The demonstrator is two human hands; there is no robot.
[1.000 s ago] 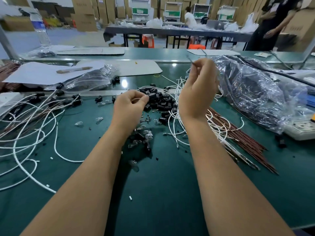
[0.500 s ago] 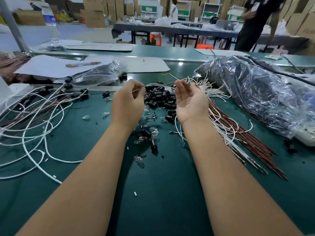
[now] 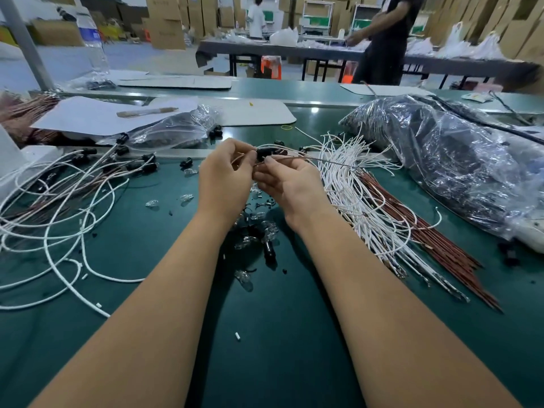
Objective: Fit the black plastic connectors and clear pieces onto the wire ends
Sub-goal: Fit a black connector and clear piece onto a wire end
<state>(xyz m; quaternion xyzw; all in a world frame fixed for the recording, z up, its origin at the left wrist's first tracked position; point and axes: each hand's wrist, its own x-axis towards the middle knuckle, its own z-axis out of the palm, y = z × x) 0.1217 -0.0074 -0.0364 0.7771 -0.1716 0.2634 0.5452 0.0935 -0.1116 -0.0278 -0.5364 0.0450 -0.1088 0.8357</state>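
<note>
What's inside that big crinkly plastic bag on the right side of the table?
The plastic bag holds a dark, blackish mass. The shiny wrinkled plastic hides what the pieces really are, so their shape cannot be told.

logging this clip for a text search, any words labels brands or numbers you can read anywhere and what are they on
No text can be read anywhere in the head view.
Water bottle at far left: blue label, print too blurred to read.
Cardboard boxes at the back: any markings too small to read.
Small packet on the far bench: print blurred.
Black connector, pinched between left hand and right hand: no marking shows.
</note>
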